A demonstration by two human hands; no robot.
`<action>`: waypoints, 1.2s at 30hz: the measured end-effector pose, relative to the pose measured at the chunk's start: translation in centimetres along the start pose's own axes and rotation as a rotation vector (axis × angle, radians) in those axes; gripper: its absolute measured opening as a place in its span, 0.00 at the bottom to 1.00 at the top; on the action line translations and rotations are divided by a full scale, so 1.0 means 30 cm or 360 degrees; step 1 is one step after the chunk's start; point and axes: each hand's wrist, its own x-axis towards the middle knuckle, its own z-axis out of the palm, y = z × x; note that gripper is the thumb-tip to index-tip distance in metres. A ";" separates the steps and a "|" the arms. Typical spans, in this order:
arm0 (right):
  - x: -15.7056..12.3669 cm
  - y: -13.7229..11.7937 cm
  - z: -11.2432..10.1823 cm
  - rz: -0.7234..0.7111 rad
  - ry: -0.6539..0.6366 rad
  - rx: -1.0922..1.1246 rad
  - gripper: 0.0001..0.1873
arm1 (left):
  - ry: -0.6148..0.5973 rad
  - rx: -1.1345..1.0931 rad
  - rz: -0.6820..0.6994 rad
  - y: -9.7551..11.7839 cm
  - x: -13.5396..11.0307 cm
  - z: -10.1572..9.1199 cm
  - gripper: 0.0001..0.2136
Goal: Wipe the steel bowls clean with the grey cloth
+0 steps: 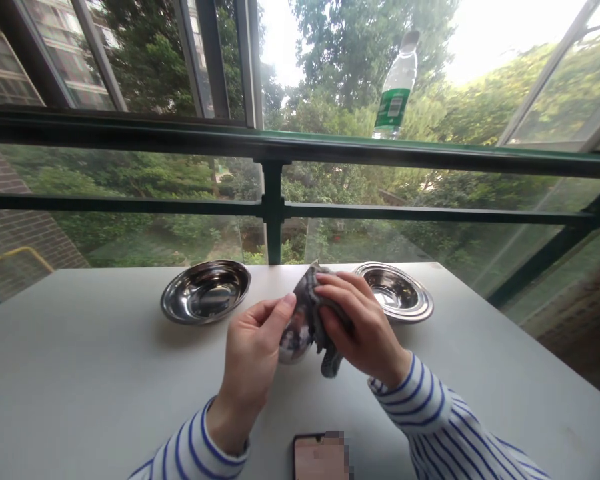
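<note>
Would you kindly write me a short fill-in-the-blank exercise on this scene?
1. The right hand presses a grey ____ against the shiny dish held by the left hand.
2. The left bowl and the right bowl both rest on the white ____.
3. The plastic bottle on the window rail has a ____ label.
Missing words: cloth; table; green.

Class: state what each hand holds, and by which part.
Left hand grips a steel bowl by its rim; right hand presses a grey cloth against it.
</note>
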 end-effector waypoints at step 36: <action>0.004 0.008 0.000 0.0131 0.0051 0.0086 0.15 | 0.0052 -0.0045 -0.0056 0.001 -0.007 0.003 0.11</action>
